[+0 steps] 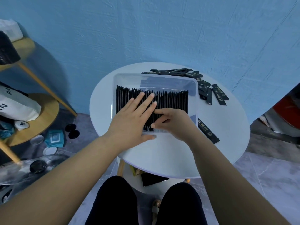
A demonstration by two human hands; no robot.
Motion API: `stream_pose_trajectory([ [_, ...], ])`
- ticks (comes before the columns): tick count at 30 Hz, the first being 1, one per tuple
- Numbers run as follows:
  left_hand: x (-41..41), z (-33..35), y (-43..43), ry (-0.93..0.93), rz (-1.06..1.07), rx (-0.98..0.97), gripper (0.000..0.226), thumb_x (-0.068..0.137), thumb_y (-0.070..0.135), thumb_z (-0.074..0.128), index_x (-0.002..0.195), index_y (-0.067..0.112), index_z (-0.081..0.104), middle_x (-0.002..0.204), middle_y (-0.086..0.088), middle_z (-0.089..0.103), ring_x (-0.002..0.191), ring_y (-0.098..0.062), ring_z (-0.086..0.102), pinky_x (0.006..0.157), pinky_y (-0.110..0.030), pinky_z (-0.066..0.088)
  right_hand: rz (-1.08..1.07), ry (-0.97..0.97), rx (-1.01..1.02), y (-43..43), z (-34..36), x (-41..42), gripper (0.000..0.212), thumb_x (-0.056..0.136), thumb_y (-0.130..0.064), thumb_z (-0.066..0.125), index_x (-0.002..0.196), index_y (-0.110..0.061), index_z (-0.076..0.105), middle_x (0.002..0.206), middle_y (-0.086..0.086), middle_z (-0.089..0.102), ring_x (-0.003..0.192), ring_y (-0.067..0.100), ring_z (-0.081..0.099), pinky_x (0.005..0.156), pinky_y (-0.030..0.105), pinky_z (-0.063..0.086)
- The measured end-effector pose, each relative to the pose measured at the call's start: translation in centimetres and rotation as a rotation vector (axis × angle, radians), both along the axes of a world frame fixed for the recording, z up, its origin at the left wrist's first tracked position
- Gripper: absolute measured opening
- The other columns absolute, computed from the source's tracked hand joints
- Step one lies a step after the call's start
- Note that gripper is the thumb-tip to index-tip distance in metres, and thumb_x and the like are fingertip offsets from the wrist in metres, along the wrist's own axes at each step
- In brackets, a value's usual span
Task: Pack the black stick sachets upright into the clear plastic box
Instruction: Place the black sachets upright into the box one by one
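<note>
1. Head view: a white round table point(162, 159) stands just past your knees, in front of a blue wall.
2. On its middle sits the clear plastic box point(155, 76).
3. Inside the box, the packed sachets point(172, 101) stand upright on edge in one dense row, running from the left wall almost to the right wall.
4. Your left hand point(129, 117) lies flat on the left part of that row, fingers straight and spread, pressing the sachet tops. Its thumb rests at the box's near rim.
5. Your right hand point(175, 122) is just beside it, fingers curled. Thumb and fingertips pinch a few of the packed sachets near the box's front wall.
6. Loose sachets point(203, 83) lie heaped on the table behind and to the right of the box.
7. A single sachet point(208, 130) lies flat by the box's near right corner.
</note>
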State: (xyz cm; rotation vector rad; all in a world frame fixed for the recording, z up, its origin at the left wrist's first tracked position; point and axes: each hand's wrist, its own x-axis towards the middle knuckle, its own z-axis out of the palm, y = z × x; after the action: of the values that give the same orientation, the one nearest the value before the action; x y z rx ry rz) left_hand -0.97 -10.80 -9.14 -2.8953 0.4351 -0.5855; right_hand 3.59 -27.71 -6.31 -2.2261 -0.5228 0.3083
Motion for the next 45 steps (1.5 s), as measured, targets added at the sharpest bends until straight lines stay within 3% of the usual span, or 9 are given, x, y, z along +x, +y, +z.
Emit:
stream_pose_trajectory([
  [3, 0.0, 0.0, 0.0, 0.031, 0.054, -0.036, 0.093, 0.078, 0.07, 0.03, 0.144, 0.005, 0.031, 0.154, -0.007, 0.02, 0.141, -0.028, 0.026, 0.112, -0.042, 0.019, -0.003, 0.026, -0.055, 0.4, 0.6, 0.5, 0.048, 0.075, -0.031, 0.077, 0.12, -0.026, 0.062, 0.09, -0.007, 0.073, 0.09, 0.007, 0.065, 0.087, 0.034, 0.053],
  [15, 0.4, 0.2, 0.2, 0.067, 0.106, -0.032, 0.089, 0.077, 0.066, 0.044, 0.142, 0.005, 0.038, 0.153, -0.011, 0.027, 0.14, -0.028, 0.03, 0.111, -0.042, 0.021, 0.031, 0.045, -0.091, 1.2, 1.4, 1.1, 0.043, 0.077, -0.031, 0.075, 0.118, -0.026, 0.063, 0.09, -0.008, 0.072, 0.087, 0.005, 0.065, 0.084, 0.033, 0.054],
  [18, 0.5, 0.2, 0.4, 0.1, 0.112, -0.063, 0.089, 0.082, 0.069, 0.032, 0.147, 0.009, 0.022, 0.155, -0.005, 0.007, 0.144, -0.021, 0.01, 0.116, -0.036, 0.008, 0.052, -0.056, -0.105, 0.1, 1.3, 0.8, 0.035, 0.081, -0.026, 0.071, 0.116, -0.026, 0.065, 0.089, -0.011, 0.071, 0.085, 0.004, 0.064, 0.083, 0.03, 0.054],
  [23, 1.0, 0.2, 0.3, 0.082, 0.135, -0.029, 0.087, 0.082, 0.066, 0.027, 0.136, 0.0, 0.045, 0.147, -0.011, 0.031, 0.133, -0.03, 0.041, 0.108, -0.036, 0.015, -0.22, -0.459, 0.329, -4.5, 0.3, -1.6, 0.022, 0.085, -0.007, 0.066, 0.097, -0.025, 0.07, 0.087, -0.017, 0.067, 0.08, 0.002, 0.064, 0.07, 0.01, 0.049],
  [25, 1.0, 0.2, 0.4, 0.075, 0.134, -0.017, 0.088, 0.083, 0.067, 0.027, 0.137, -0.001, 0.043, 0.147, -0.011, 0.029, 0.133, -0.03, 0.04, 0.108, -0.036, 0.014, -0.431, -0.563, 0.242, -6.7, -0.9, -1.5, 0.021, 0.087, -0.009, 0.063, 0.099, -0.026, 0.069, 0.094, -0.015, 0.066, 0.09, 0.005, 0.062, 0.072, 0.013, 0.047],
  [28, 0.7, 0.2, 0.7, 0.09, 0.148, -0.017, 0.087, 0.083, 0.069, 0.022, 0.139, 0.002, 0.029, 0.148, -0.01, 0.025, 0.135, -0.024, 0.029, 0.109, -0.035, 0.011, -0.433, -0.292, -0.246, -9.5, -3.2, 0.0, 0.043, 0.096, -0.027, 0.05, 0.137, -0.017, 0.045, 0.142, -0.002, 0.044, 0.136, 0.016, 0.034, 0.108, 0.029, 0.03],
  [31, 0.1, 0.3, 1.4, 0.126, 0.18, -0.024, 0.087, 0.084, 0.071, 0.019, 0.139, 0.004, 0.025, 0.149, -0.01, 0.022, 0.136, -0.024, 0.028, 0.109, -0.035, 0.01, -0.243, -0.138, -0.511, -10.6, -5.0, 0.5, 0.052, 0.101, -0.033, 0.034, 0.148, -0.017, 0.021, 0.158, -0.002, 0.013, 0.146, 0.014, 0.006, 0.116, 0.029, 0.001],
  [39, -1.5, 0.9, 3.9, 0.192, 0.234, -0.116, 0.105, 0.056, 0.083, -0.028, 0.14, 0.021, -0.016, 0.149, 0.006, -0.025, 0.138, -0.011, -0.023, 0.111, -0.028, -0.017, -0.287, -0.24, -0.336, -7.4, -5.5, 4.2, 0.044, 0.1, -0.009, 0.032, 0.143, -0.015, 0.035, 0.152, 0.001, 0.03, 0.142, 0.016, 0.021, 0.117, 0.029, 0.007],
  [45, -1.5, 1.1, 4.3, 0.195, 0.242, -0.038, 0.098, 0.071, 0.08, -0.018, 0.141, 0.015, 0.002, 0.152, -0.001, -0.004, 0.143, -0.019, 0.001, 0.112, -0.031, -0.006, -0.529, -0.21, -0.131, -4.8, -5.2, 7.0, 0.044, 0.099, -0.023, 0.037, 0.142, -0.016, 0.035, 0.152, 0.005, 0.028, 0.139, 0.023, 0.026, 0.113, 0.037, 0.021],
])
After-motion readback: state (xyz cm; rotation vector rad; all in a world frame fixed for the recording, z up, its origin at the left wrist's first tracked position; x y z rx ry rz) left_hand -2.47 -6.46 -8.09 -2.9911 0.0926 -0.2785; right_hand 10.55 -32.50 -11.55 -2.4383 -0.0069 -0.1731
